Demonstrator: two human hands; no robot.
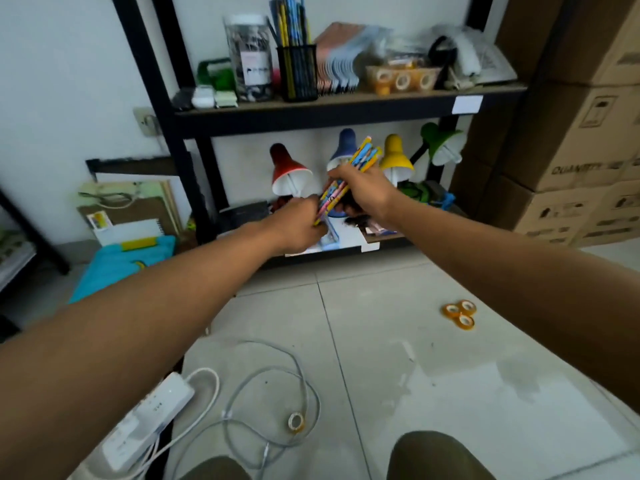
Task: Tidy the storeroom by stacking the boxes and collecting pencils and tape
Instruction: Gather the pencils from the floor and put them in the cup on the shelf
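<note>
Cardboard boxes (571,109) stood stacked at the right beside the black shelf unit (346,109), whose upper shelf carried a mesh pencil cup (299,72) and a tray of tape rolls (401,79), likely where the loose items belonged. Before the lower shelf, the right hand (363,192) was closed around a bundle of coloured pencils (349,178), tilted up and to the right, while the left hand (298,226) pinched their lower ends, seemingly to square them. Three tape rolls (460,314) lay clustered on the floor tiles, and one tape roll (296,421) lay among the cables.
</note>
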